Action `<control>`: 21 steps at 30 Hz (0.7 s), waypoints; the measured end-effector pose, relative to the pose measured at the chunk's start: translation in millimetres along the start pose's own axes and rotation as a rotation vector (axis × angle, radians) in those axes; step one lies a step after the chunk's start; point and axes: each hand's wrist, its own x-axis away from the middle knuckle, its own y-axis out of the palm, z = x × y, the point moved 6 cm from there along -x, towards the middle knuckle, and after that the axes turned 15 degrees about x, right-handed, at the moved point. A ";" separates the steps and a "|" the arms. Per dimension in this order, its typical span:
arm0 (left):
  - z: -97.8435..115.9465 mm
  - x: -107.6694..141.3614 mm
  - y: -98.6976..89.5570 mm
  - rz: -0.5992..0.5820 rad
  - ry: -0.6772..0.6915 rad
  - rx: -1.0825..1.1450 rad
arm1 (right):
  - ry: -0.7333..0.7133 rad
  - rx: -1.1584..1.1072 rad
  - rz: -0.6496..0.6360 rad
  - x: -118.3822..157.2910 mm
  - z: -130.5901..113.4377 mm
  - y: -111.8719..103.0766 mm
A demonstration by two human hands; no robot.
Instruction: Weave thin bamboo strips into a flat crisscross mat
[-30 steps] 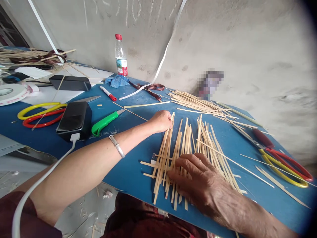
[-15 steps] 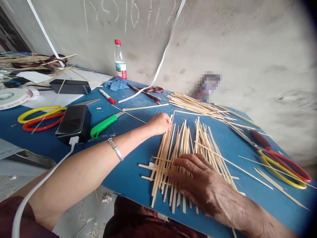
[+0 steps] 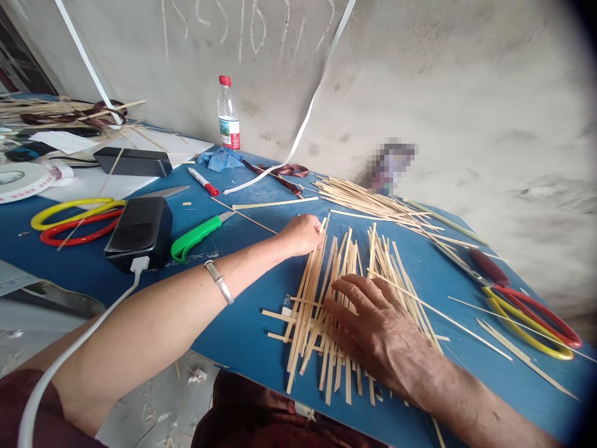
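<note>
The right hand (image 3: 375,320) has edged slightly up-frame, draped palm-down over the pale strips (image 3: 308,292) at lower centre — whether it grips any, I can't tell — while the left hand (image 3: 304,235) pinches some upper ends, a hold I'd keep steady while nudging lightly.

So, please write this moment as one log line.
left hand: gripping wooden strips at far end | right hand: lying over more strips | blue table: green-handled knife, red-capped bottle

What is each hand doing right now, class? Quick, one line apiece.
Left hand: closed, pinching the far end of pale strips.
Right hand: open, spread over more strips; any grip cannot be told.
</note>
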 end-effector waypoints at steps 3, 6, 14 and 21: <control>1.4 1.2 -0.4 0.001 -0.003 0.002 | 0.014 -0.031 -0.031 -1.2 -0.9 1.2; 2.1 2.3 -0.7 0.006 -0.006 0.004 | 0.036 -0.062 -0.074 -1.6 0.3 3.7; -0.7 0.5 0.1 0.008 -0.009 0.014 | 0.018 -0.178 -0.015 3.4 10.6 -13.2; -6.1 -2.6 1.7 0.007 -0.004 0.038 | -0.061 -0.220 -0.118 3.6 3.7 -12.1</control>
